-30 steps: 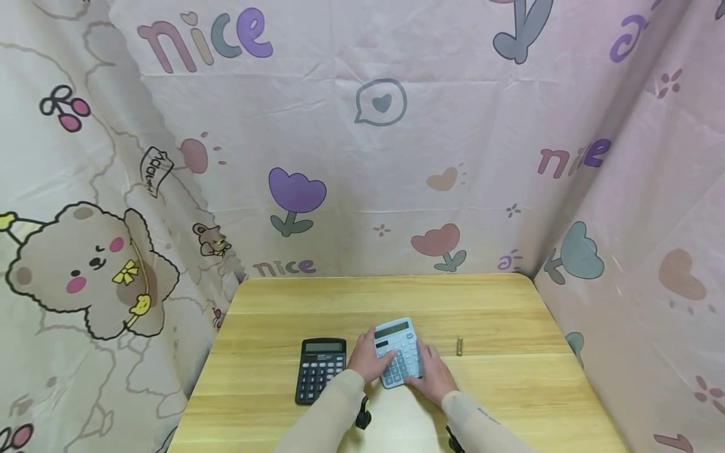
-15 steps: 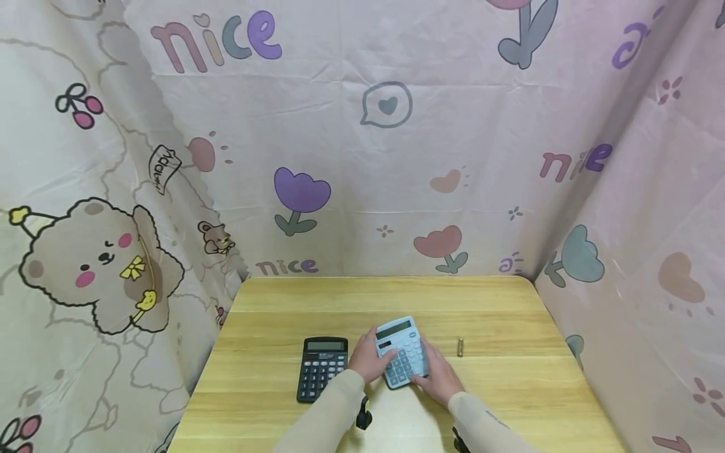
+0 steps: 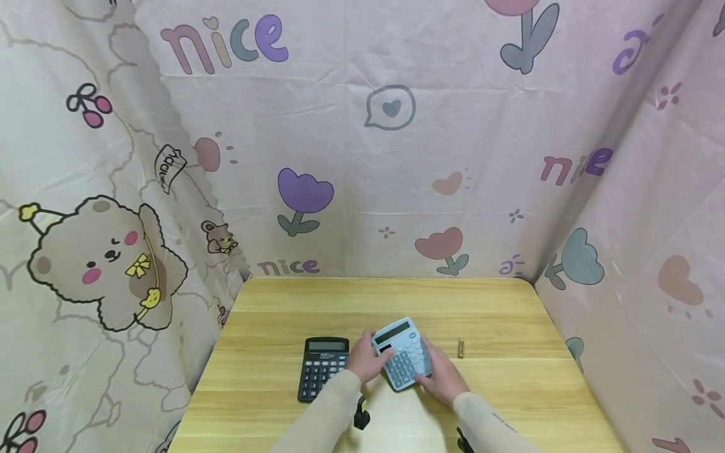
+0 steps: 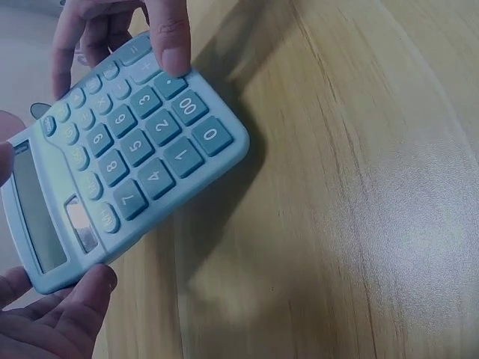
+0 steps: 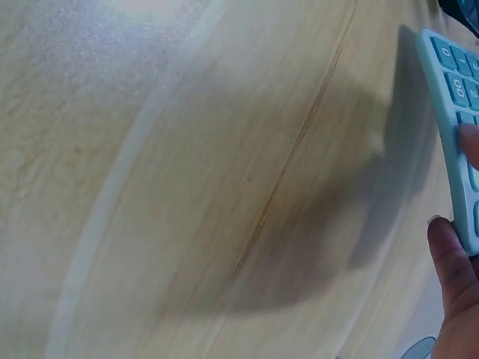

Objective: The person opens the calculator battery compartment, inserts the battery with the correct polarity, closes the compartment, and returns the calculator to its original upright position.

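A light blue calculator is held between both hands, tilted, its display toward the back. My left hand grips its left edge near the display, thumb on the front. On the opposite side, my right hand holds the right edge, with the thumb over the lower corner. The left wrist view shows the calculator's keys and display close up; its shadow on the wood suggests it is raised off the table. Only a corner of the calculator enters the right wrist view.
A black calculator lies left of my left hand, partly covered by the sleeve. To the right lies a small gold-coloured cylinder, resembling a battery. The wooden table ends at a printed curtain behind and at both sides.
The blue calculator has turned a little counterclockwise in the hands. My right hand has shifted slightly right; my left hand keeps nearly the same place. The head view has moved slightly.
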Available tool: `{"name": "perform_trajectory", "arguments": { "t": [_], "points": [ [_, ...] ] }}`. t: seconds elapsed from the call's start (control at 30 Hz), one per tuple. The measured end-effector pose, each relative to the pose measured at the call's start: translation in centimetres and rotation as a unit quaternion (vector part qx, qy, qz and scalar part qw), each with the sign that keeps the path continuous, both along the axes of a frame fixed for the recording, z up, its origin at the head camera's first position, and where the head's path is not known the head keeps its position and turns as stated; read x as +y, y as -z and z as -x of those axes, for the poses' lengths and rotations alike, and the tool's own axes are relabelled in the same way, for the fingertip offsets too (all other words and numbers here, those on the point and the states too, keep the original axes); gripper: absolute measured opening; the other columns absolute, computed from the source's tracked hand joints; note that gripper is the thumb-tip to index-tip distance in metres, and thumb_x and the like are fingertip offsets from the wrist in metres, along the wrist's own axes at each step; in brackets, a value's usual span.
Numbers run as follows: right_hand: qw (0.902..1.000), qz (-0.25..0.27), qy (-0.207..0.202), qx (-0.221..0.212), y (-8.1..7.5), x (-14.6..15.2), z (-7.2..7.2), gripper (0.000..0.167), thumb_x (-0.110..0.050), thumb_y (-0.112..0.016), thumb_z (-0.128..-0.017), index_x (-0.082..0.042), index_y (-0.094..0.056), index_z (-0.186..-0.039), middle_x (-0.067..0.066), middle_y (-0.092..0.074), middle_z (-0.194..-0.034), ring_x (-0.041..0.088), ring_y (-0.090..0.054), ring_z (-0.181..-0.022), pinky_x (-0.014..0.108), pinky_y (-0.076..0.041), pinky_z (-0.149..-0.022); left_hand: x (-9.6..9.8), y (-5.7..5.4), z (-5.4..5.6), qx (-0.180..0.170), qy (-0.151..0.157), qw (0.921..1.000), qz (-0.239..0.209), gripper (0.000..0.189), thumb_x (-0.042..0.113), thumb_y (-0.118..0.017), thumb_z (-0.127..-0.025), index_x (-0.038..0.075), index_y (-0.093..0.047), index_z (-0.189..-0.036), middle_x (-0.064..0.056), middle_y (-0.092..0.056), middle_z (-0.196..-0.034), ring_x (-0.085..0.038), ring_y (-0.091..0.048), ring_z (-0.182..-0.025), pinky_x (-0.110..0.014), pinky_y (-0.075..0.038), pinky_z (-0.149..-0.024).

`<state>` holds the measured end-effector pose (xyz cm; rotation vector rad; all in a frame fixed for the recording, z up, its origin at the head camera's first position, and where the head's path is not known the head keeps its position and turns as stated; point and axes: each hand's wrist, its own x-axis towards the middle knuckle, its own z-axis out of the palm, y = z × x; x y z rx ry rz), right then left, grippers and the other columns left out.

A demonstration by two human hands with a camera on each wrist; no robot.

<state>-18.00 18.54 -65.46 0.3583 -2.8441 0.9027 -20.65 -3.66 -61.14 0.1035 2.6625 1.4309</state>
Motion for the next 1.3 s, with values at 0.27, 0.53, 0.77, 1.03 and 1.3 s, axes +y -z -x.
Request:
{"name": "perform_trajectory", "arguments": {
  "t": [0.27,0.53,0.77,1.03,1.3],
  "points": [
    [0.9989,0.026,-0.005,0.038,-0.7,-0.1,-0.3,0.067,-0.019,-0.074,-0.085,-0.004,-0.043,-0.143,0.016,-0.055,-0.134,0.032,-0.056,-0.117,0.048,-0.045,-0.099,-0.4,-0.2,-0.1,-0.001,-0.023,0.9997,-0.007,0.062,0.045,-0.071,-0.084,0.003,-0.048,-0.122,-0.013,-0.063,-0.102,-0.018,-0.058,-0.084,-0.038,-0.054,-0.076],
    [0.9968,0.051,0.011,0.061,-1.3,-0.2,0.1,0.040,-0.012,-0.065,-0.091,-0.003,-0.058,-0.130,0.008,-0.067,-0.110,0.018,-0.064,-0.093,0.039,-0.055,-0.081,-0.2,-0.3,-0.1,0.010,-0.024,0.9996,0.008,0.068,0.051,-0.067,-0.084,0.002,-0.051,-0.128,-0.015,-0.062,-0.112,-0.022,-0.059,-0.093,-0.042,-0.053,-0.080],
    [0.9954,0.068,0.008,0.068,-2.4,-0.1,0.3,0.034,-0.011,-0.069,-0.088,-0.008,-0.064,-0.121,-0.006,-0.065,-0.093,0.008,-0.059,-0.081,0.027,-0.055,-0.066,-0.1,-1.0,-0.3,-0.004,-0.023,0.9997,-0.005,0.067,0.058,-0.065,-0.083,0.004,-0.054,-0.120,-0.011,-0.062,-0.106,-0.019,-0.059,-0.088,-0.039,-0.054,-0.074],
    [0.9881,0.147,-0.029,-0.034,-3.8,0.2,0.2,0.030,-0.013,-0.069,-0.088,-0.006,-0.067,-0.117,-0.008,-0.064,-0.092,0.010,-0.060,-0.085,0.020,-0.055,-0.068,0.1,-1.6,-0.2,-0.016,-0.050,0.9986,-0.004,0.074,0.071,-0.060,-0.077,0.004,-0.054,-0.109,-0.008,-0.060,-0.100,-0.020,-0.057,-0.087,-0.041,-0.052,-0.077],
    [0.9846,0.161,-0.045,-0.053,-4.7,0.5,0.2,0.032,-0.017,-0.068,-0.090,-0.009,-0.066,-0.120,0.004,-0.070,-0.104,0.020,-0.065,-0.092,0.019,-0.055,-0.071,0.3,-1.9,-0.3,-0.003,-0.049,0.9988,0.000,0.077,0.070,-0.057,-0.080,0.001,-0.052,-0.113,-0.014,-0.060,-0.104,-0.024,-0.058,-0.091,-0.044,-0.051,-0.079]
  ]
}}
